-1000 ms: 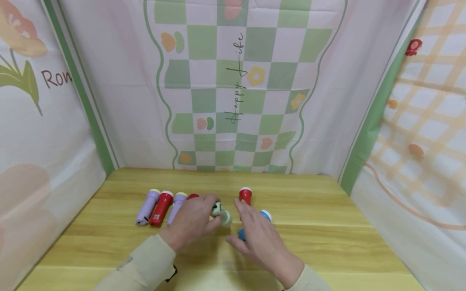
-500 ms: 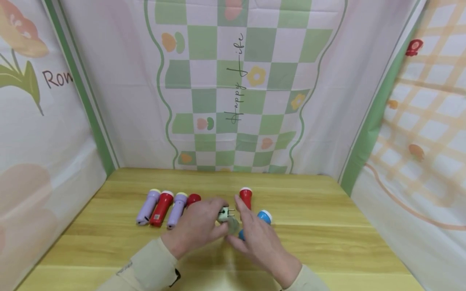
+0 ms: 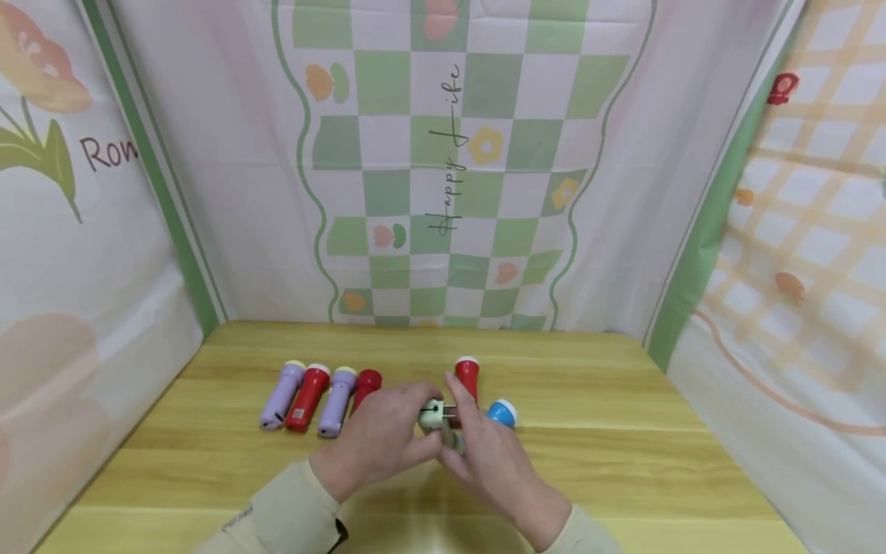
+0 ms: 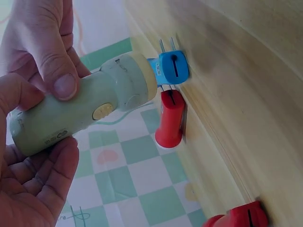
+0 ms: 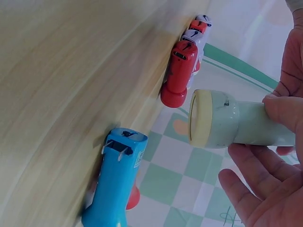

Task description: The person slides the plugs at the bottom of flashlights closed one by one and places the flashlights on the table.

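A pale green flashlight (image 4: 94, 101) with a cream rim is held up between my two hands, its lens end pointing down at the table. In the head view its tail (image 3: 431, 414) shows two metal prongs sticking out to the right. My left hand (image 3: 384, 435) grips the body near the tail. From the right, my right hand (image 3: 494, 465) takes it between thumb and fingers, with the thumb (image 5: 281, 111) lying on the body. A blue flashlight (image 5: 118, 175) lies just beyond the right hand, partly hidden by it in the head view.
A red flashlight (image 3: 467, 375) lies behind the right hand. To the left, lilac (image 3: 280, 396) and red flashlights (image 3: 307, 398) lie side by side in a row. The wooden table (image 3: 623, 438) meets printed fabric walls (image 3: 450, 231) at its back and sides.
My left hand has moved right with the pale green flashlight, uncovering more of the red one at the row's end. The flashlight is now between the right thumb and fingers.
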Demonstrator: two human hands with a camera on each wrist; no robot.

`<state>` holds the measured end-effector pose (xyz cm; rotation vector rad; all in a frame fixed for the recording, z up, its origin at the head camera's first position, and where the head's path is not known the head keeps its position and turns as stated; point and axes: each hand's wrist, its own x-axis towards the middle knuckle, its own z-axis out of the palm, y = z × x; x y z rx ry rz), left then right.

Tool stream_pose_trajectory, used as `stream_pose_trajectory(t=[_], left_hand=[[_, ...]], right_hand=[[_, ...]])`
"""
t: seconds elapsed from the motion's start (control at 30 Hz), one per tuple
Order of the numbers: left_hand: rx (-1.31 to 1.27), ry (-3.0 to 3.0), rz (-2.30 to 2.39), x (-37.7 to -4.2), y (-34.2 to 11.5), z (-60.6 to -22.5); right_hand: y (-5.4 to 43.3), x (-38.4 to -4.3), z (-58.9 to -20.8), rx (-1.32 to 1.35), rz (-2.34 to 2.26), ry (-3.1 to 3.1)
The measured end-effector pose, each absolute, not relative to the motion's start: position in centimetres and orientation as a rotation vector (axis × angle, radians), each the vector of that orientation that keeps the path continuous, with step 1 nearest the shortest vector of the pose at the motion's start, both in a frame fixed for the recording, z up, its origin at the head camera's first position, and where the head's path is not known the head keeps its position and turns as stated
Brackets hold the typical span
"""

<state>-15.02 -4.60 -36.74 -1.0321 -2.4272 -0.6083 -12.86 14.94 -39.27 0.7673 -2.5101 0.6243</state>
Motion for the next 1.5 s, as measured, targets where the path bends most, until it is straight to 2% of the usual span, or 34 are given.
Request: stream_pose_trajectory(t=[0.3,0.7,1.5], left_hand=[[-0.959,-2.462,-0.783,-14.7,-4.3,-36.9],[-0.934,-2.466,-1.321,-14.6,-4.5,-37.8],[-0.827,-2.402,-1.509,-14.1,-4.5,-38.2]], right_hand=[[15.1,-12.8,-39.3,0.796,0.677,-2.429],[15.2,-12.7,-39.4,0.782,0.738,-2.431],[15.8,-12.8,-39.3,0.924,0.980,-2.345]])
